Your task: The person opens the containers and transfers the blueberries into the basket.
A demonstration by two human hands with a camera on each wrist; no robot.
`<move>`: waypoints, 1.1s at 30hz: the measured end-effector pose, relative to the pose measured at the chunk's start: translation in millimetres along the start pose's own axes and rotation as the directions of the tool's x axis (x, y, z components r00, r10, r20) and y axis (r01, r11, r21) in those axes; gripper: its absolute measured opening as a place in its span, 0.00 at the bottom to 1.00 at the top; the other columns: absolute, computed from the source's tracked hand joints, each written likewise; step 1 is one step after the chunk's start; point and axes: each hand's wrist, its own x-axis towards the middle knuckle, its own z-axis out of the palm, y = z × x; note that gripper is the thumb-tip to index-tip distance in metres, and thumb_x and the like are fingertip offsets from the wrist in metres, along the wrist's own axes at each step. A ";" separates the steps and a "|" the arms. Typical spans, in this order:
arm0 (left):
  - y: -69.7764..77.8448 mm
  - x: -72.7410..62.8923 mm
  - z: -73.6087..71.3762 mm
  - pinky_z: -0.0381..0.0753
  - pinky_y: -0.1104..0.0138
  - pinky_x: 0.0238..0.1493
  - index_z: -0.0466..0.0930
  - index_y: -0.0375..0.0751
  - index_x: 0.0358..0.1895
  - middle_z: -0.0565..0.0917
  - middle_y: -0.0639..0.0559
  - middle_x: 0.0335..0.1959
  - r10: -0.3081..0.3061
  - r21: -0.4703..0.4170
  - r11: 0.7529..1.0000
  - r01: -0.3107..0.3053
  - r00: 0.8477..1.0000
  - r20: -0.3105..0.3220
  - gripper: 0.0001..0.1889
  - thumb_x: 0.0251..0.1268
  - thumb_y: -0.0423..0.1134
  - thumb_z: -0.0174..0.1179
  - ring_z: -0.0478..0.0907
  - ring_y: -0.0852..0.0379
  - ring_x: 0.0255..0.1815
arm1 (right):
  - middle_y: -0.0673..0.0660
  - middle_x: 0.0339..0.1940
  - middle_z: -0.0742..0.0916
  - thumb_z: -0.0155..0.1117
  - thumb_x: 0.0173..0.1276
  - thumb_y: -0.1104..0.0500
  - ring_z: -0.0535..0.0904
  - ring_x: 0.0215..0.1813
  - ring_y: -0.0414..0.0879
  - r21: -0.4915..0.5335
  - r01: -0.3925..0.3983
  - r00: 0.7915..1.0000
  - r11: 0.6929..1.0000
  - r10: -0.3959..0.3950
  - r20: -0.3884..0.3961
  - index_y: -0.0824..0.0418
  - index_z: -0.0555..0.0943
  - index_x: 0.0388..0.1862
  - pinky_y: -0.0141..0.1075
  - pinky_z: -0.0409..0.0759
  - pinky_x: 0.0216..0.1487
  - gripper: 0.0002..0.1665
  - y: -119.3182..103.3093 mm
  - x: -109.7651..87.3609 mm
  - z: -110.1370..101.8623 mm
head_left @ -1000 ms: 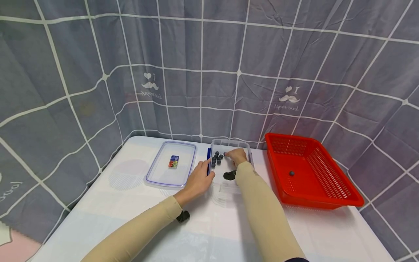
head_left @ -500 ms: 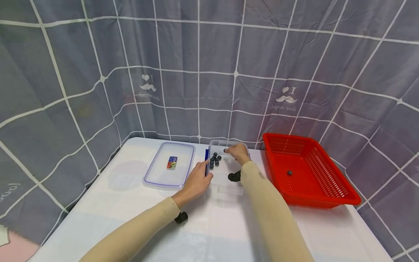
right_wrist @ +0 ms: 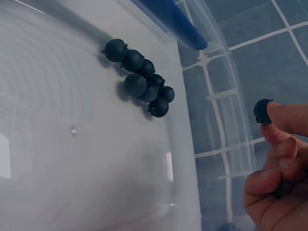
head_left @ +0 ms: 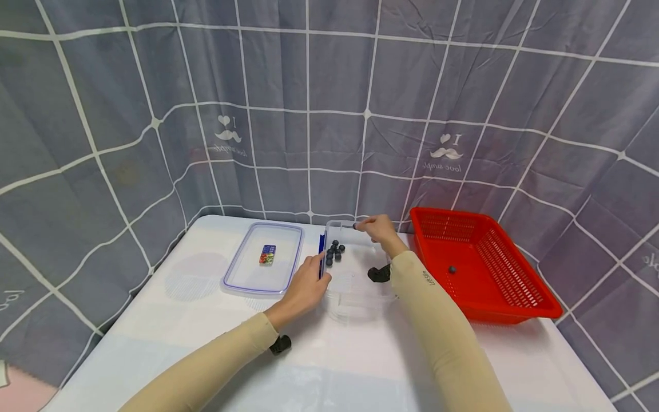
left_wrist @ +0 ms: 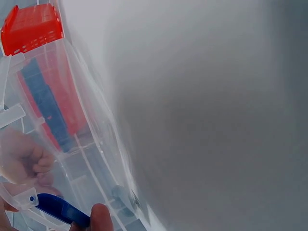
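A clear plastic container (head_left: 357,272) with a blue clasp (left_wrist: 62,209) stands at the middle of the table. Its left side is gripped by my left hand (head_left: 304,283), a fingertip (left_wrist: 101,219) showing beside the clasp. Between thumb and index finger, my right hand (head_left: 380,229) pinches one blueberry (right_wrist: 262,111), raised over the container's far rim. Several more blueberries (right_wrist: 134,85) lie clustered on the container floor, toward its left side.
Left of the container lies a clear lid (head_left: 249,280) with a blue seal and a colourful label (head_left: 268,254). To the right, a red perforated basket (head_left: 476,254) holds one blueberry (head_left: 452,269). A grey gridded curtain (head_left: 334,137) hangs behind the table.
My right hand, with the pinched blueberry, has risen from inside the container to over its far rim. The left hand keeps its place on the container's side.
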 end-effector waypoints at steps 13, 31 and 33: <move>2.3 -4.7 -2.9 0.71 0.49 0.68 0.61 0.35 0.77 0.74 0.37 0.64 0.010 0.001 1.000 -0.010 0.999 0.030 0.33 0.70 0.42 0.51 0.73 0.41 0.65 | 0.63 0.59 0.83 0.64 0.72 0.53 0.70 0.34 0.44 -0.022 0.041 0.999 0.999 -0.041 0.003 0.64 0.83 0.59 0.39 0.78 0.44 0.22 -7.1 -14.6 -48.4; 3.1 -7.0 -7.8 0.72 0.49 0.66 0.61 0.32 0.76 0.75 0.36 0.60 0.018 0.039 0.999 -0.020 0.999 0.047 0.32 0.71 0.40 0.50 0.75 0.42 0.62 | 0.42 0.22 0.73 0.61 0.74 0.52 0.67 0.31 0.45 0.034 -0.026 1.000 0.999 0.025 0.014 0.70 0.74 0.66 0.42 0.73 0.49 0.29 31.3 -31.1 -147.5; 3.3 -8.2 -7.9 0.73 0.50 0.65 0.60 0.32 0.76 0.75 0.36 0.60 0.015 0.039 0.999 -0.017 0.999 0.049 0.32 0.71 0.40 0.50 0.75 0.42 0.61 | 0.43 0.20 0.71 0.61 0.74 0.51 0.65 0.28 0.44 0.026 -0.042 0.999 0.999 0.042 0.005 0.70 0.74 0.66 0.40 0.72 0.46 0.29 41.1 -31.5 -154.3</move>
